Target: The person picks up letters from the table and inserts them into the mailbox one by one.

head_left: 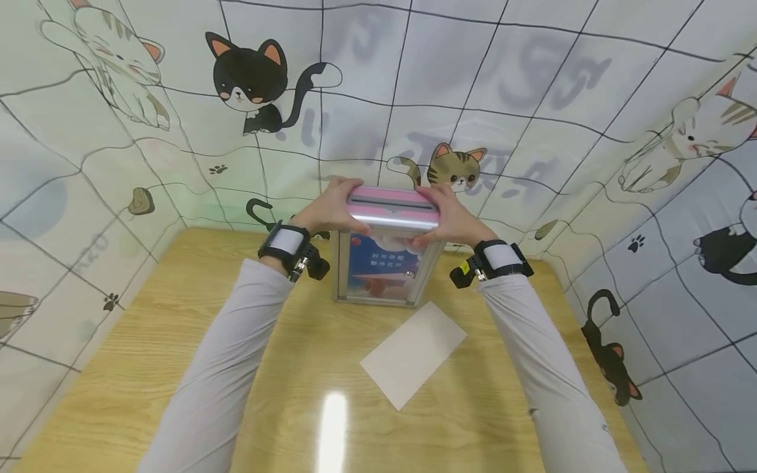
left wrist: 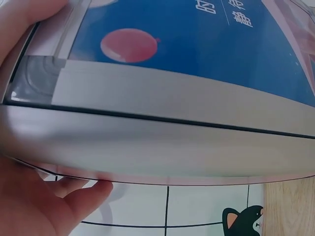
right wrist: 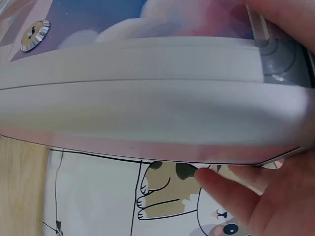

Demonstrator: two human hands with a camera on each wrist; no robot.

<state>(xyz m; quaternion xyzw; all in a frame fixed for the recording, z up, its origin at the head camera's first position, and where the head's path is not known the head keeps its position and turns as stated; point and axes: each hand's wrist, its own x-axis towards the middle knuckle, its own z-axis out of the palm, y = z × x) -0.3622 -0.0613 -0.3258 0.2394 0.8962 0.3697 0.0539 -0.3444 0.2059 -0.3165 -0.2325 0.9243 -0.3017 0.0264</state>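
A slotted lock box with a silver frame, a pink top and a blue picture front stands at the back of the table. My left hand grips the left end of its top, thumb at the front and fingers at the rear. At the right end my right hand holds it the same way. The left wrist view shows the silver top edge close up, with fingertips behind it. A round keyhole lock shows on the front in the right wrist view.
A blank white sheet of paper lies slanted on the wooden table in front of the box. Behind and at both sides hangs a tile-patterned cloth printed with cartoon cats.
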